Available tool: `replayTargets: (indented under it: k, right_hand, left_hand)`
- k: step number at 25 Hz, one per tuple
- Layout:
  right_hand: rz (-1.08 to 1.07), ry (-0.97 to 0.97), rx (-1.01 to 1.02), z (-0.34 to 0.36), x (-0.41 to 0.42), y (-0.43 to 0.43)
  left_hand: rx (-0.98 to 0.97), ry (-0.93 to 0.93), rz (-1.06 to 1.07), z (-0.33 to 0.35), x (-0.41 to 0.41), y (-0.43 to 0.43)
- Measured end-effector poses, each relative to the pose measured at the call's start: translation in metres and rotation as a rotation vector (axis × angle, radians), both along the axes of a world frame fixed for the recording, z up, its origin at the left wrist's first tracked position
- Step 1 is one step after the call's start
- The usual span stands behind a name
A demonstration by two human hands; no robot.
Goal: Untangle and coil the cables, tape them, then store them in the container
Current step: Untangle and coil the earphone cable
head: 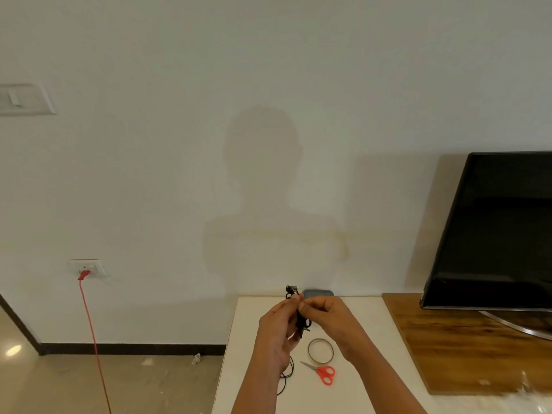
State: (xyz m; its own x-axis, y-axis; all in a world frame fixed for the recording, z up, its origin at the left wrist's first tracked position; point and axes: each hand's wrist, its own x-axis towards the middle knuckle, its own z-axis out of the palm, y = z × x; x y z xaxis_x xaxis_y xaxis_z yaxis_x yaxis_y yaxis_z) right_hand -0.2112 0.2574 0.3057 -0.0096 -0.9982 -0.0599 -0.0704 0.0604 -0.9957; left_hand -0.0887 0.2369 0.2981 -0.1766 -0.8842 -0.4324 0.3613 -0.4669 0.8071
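My left hand (pixel 276 330) and my right hand (pixel 327 313) are raised together above the white table (pixel 367 348), both pinching a bundle of thin black cable (pixel 301 319). Its top sticks up above my fingers and a plug end hangs below them. More black cable (pixel 287 376) lies on the table under my left wrist. A roll of clear tape (pixel 320 351) lies flat on the table below my right hand. Red-handled scissors (pixel 321 372) lie just in front of the roll. A grey container (pixel 318 293) stands at the table's far edge, mostly hidden behind my hands.
A dark television (pixel 495 231) stands on a wooden board (pixel 466 348) at the right. A red cord (pixel 92 339) hangs from a wall socket (pixel 87 268) down to the floor at the left. The wall is directly behind the table.
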Motion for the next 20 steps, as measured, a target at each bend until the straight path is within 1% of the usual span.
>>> replayTargets:
  k: [4,10,14,17,20]
  right_hand:
    - [0.010,-0.090,0.050,-0.002,-0.003,0.004]
    - [0.006,-0.084,0.100,0.000,-0.007,0.006]
    - [0.018,-0.008,0.089,-0.001,-0.012,0.003]
    - [-0.023,0.055,0.053,-0.001,-0.010,0.002]
    - [-0.097,0.198,-0.041,-0.004,-0.007,0.005]
  left_hand:
    - [-0.025,-0.002,-0.082,0.001,0.007,0.005]
    - [-0.044,0.052,-0.130,0.003,0.022,0.005]
    - [-0.089,-0.013,-0.120,0.002,0.027,0.005]
    - [-0.132,-0.085,-0.124,0.002,0.026,0.006]
    - [-0.149,-0.135,-0.115,0.000,0.025,0.007]
